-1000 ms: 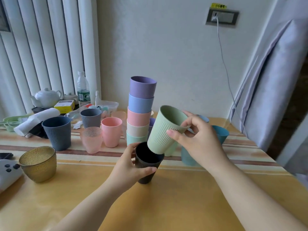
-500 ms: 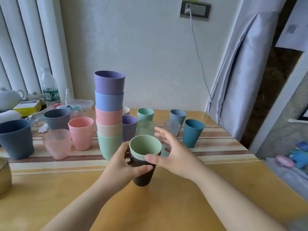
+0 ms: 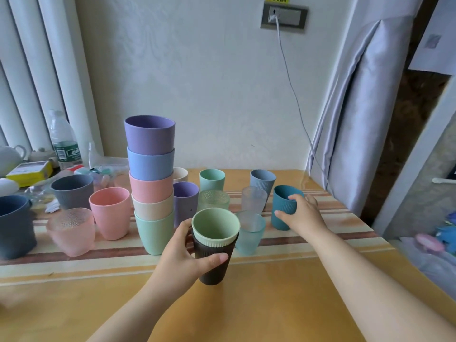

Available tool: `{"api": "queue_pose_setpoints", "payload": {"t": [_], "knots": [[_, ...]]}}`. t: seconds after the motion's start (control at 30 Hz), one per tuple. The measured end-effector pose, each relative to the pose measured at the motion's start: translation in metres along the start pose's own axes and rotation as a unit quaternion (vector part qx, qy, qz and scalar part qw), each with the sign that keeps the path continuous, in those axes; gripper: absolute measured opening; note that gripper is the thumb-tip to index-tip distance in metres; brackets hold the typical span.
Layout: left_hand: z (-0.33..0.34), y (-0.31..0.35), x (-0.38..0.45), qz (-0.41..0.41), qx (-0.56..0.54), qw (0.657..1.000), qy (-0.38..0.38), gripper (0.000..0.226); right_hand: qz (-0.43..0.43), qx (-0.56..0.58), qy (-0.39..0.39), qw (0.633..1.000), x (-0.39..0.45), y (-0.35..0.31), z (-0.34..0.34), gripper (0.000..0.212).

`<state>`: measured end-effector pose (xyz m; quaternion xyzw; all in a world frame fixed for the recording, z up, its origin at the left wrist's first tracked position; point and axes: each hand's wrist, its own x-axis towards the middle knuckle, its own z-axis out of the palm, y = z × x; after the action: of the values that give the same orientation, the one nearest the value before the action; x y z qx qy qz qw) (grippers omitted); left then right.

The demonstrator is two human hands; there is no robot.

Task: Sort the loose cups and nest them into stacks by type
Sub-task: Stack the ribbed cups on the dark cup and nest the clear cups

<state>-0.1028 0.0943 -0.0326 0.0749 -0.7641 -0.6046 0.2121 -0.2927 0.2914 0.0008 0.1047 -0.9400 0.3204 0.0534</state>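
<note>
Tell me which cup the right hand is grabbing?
The dark teal cup, the rightmost one. The right hand curls round it; no other cup touches that hand.

Left hand (image 3: 182, 255) close in, gripping, right hand (image 3: 304, 214) outstretched — fingers curled

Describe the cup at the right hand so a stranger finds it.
From the tall pastel stack mid-table, look right past the clear glasses. The dark teal ribbed cup stands rightmost, with the right hand around it. Its neighbours are see-through or pale grey-blue.
</note>
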Motion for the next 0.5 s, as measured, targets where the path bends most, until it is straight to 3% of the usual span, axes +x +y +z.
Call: {"api": "queue_pose_setpoints", "payload": {"t": [0.1,0.17,0.3,0.4,0.5], "knots": [[-0.003,-0.003,0.005,0.001,0.007,1.0,0.005,0.08,0.004,0.012,0.023,1.0,0.008,-0.002,0.009,0.033],[-0.004,-0.004,0.006,0.004,0.007,1.0,0.007,0.079,0.0,0.016,0.036,0.999,0.01,-0.001,0.013,0.029],[-0.005,-0.006,0.006,0.003,0.008,1.0,0.006,0.08,-0.014,0.037,0.064,0.997,0.007,0.0,0.012,0.036],[-0.006,-0.005,0.004,0.004,0.01,1.0,0.001,0.081,-0.053,0.09,0.133,0.986,-0.006,-0.006,-0.003,0.033],[-0.005,-0.003,0.003,0.004,0.011,1.0,-0.005,0.079,-0.093,0.176,0.183,0.963,-0.029,-0.023,-0.025,0.065]]}}
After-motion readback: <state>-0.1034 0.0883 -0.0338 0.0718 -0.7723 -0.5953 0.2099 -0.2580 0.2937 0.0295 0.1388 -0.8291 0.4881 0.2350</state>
